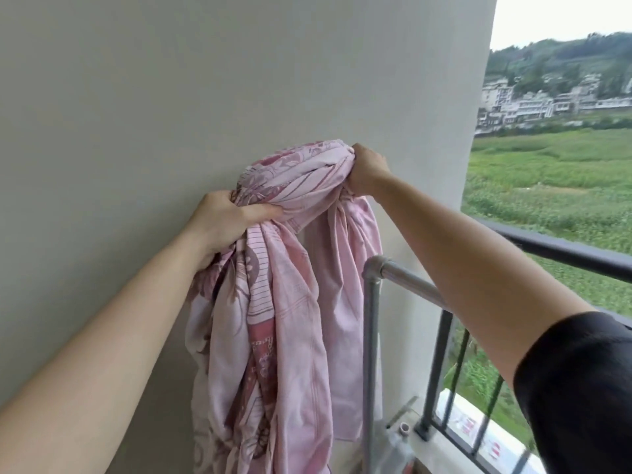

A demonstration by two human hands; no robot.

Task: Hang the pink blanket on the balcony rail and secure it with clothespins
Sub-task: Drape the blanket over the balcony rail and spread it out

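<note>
The pink blanket [273, 302], patterned in darker pink, is bunched up and held high in front of the wall, its folds hanging down past the bottom of the view. My left hand [222, 220] grips the bunch at its lower left. My right hand [367, 169] grips the top right of the bunch. A silver metal rail [407, 275] with a corner elbow and upright post stands just right of the hanging cloth, below my right forearm. The black balcony rail [564, 249] runs behind it to the right. No clothespins are visible.
A plain grey-white wall [171, 97] fills the left and centre. Black vertical bars [437, 371] stand on a concrete ledge at lower right, with a plastic-wrapped object [396, 446] at the post's foot. Green fields and buildings lie beyond.
</note>
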